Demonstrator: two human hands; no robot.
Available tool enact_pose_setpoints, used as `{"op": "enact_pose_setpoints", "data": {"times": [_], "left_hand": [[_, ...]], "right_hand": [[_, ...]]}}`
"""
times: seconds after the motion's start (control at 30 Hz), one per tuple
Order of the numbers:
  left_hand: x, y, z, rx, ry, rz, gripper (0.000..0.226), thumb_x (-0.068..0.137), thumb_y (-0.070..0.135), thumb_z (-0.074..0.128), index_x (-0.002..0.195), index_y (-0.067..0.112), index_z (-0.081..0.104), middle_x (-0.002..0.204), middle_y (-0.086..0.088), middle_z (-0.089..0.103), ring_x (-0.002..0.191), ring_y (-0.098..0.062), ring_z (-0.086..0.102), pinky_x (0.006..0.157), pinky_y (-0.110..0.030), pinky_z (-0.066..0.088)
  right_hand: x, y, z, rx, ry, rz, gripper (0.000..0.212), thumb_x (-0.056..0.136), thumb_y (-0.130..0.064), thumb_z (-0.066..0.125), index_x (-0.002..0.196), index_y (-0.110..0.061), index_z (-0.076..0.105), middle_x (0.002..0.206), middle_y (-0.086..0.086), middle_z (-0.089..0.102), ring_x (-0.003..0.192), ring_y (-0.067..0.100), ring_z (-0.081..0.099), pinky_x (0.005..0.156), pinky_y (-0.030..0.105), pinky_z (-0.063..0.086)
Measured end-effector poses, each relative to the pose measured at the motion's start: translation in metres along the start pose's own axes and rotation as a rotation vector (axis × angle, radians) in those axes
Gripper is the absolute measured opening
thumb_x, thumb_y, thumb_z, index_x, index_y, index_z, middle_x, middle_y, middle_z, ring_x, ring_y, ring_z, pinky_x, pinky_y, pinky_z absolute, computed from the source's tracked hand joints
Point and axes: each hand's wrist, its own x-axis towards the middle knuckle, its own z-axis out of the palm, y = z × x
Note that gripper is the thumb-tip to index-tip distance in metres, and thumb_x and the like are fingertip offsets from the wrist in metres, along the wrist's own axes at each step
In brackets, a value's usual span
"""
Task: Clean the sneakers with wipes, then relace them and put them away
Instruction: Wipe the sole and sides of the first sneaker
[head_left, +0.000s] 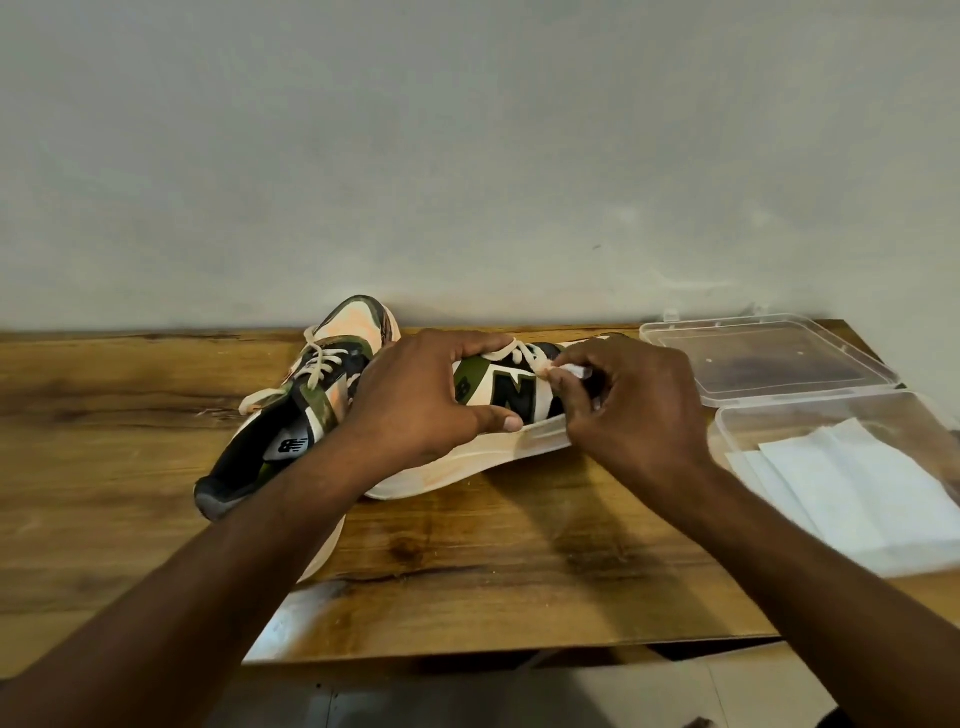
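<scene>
Sneaker (498, 410) on its side at the centre of the frame, pale sole toward the viewer, held by both hands on a wooden desk (130, 395). The left hand (421, 400) grips its heel end, fingers curled over the top edge and thumb pressed along the side just above the sole. The right hand (631, 410) is curled at the laced part, thumb and fingers pinching a small white wipe (574, 370) against the shoe beside the cream lace (524, 354). A large black N shows on the shoe's side between the two hands.

Just left, touching the held shoe, a second sneaker (311, 395) stands upright, its toe pointing to the wall at the back, laces loose.

At the right edge of the frame sits a clear plastic box (737, 421) holding folded white wipes (852, 488). Its clear lid (769, 358) lies flat on the desk just behind it, in the upper right.
</scene>
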Motion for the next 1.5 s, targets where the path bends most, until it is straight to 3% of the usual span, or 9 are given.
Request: {"op": "enact_pose_setpoints", "data": {"times": [0.17,0.37,0.57,0.67,0.87,1.0,1.13,1.37,1.5], "left_hand": [[-0.002,0.002,-0.001,0.003,-0.003,0.0,0.082,0.062,0.058,0.093,0.137,0.049,0.062,0.137,0.021,0.066,0.129,-0.006,0.06,0.109,-0.042,0.05],[-0.002,0.006,0.002,0.026,0.025,0.003,0.081,0.061,0.057,0.094,0.136,0.048,0.063,0.137,0.021,0.066,0.131,-0.006,0.059,0.109,-0.04,0.05],[-0.004,0.009,0.004,0.047,0.014,-0.001,0.081,0.063,0.058,0.093,0.138,0.05,0.061,0.137,0.019,0.066,0.131,-0.009,0.059,0.112,-0.045,0.047],[-0.007,0.01,0.007,0.082,0.023,0.031,0.08,0.064,0.058,0.092,0.138,0.051,0.061,0.135,0.018,0.068,0.13,-0.012,0.061,0.112,-0.048,0.045],[-0.009,0.01,0.011,0.083,0.031,0.085,0.076,0.067,0.053,0.092,0.137,0.047,0.063,0.135,0.019,0.067,0.129,-0.012,0.062,0.112,-0.048,0.045],[-0.008,0.006,0.01,0.087,0.019,0.099,0.08,0.066,0.055,0.093,0.139,0.048,0.061,0.136,0.019,0.066,0.13,-0.011,0.061,0.115,-0.049,0.042],[-0.007,0.003,0.011,0.113,0.009,0.133,0.082,0.067,0.057,0.091,0.141,0.052,0.057,0.138,0.022,0.064,0.132,-0.009,0.059,0.118,-0.045,0.036],[-0.01,-0.003,0.019,0.176,0.011,0.191,0.08,0.068,0.056,0.091,0.14,0.049,0.059,0.133,0.018,0.069,0.124,-0.011,0.063,0.109,-0.046,0.039],[-0.011,-0.006,0.021,0.167,0.026,0.211,0.079,0.069,0.051,0.092,0.141,0.046,0.059,0.133,0.016,0.069,0.124,-0.012,0.063,0.109,-0.046,0.039]], "right_hand": [[0.006,0.012,-0.005,0.001,0.027,0.122,0.01,0.091,-0.026,0.077,0.099,-0.025,0.083,0.09,-0.01,0.079,0.074,0.006,0.068,0.069,0.032,0.059],[-0.014,-0.013,0.009,0.093,-0.013,0.045,0.014,0.093,-0.02,0.077,0.106,-0.021,0.082,0.091,-0.008,0.077,0.073,0.004,0.065,0.066,0.029,0.059],[0.013,0.023,-0.006,0.03,0.058,0.161,0.01,0.089,-0.018,0.076,0.094,-0.022,0.083,0.087,-0.008,0.078,0.076,0.01,0.069,0.075,0.04,0.061],[0.007,0.019,-0.004,0.045,0.044,0.179,0.009,0.089,-0.019,0.077,0.094,-0.022,0.083,0.087,-0.01,0.078,0.075,0.007,0.069,0.073,0.038,0.061],[-0.012,-0.01,0.012,0.039,-0.06,0.007,0.011,0.089,-0.021,0.076,0.098,-0.025,0.082,0.087,-0.009,0.076,0.075,0.007,0.065,0.065,0.03,0.057],[0.012,0.021,0.001,-0.039,-0.003,0.121,0.006,0.088,-0.027,0.075,0.09,-0.027,0.081,0.083,-0.011,0.076,0.074,0.011,0.067,0.07,0.037,0.059],[0.017,0.026,-0.01,-0.024,-0.058,0.192,0.008,0.087,-0.02,0.078,0.088,-0.027,0.083,0.082,-0.011,0.078,0.068,-0.002,0.063,0.068,0.021,0.053],[-0.005,-0.005,0.007,-0.026,-0.176,0.036,0.006,0.082,-0.024,0.079,0.085,-0.028,0.082,0.077,-0.011,0.075,0.069,0.009,0.066,0.066,0.03,0.057],[0.016,0.027,-0.003,-0.065,-0.091,0.137,0.005,0.084,-0.024,0.079,0.082,-0.028,0.081,0.076,-0.014,0.074,0.068,0.007,0.066,0.068,0.029,0.058]]}}
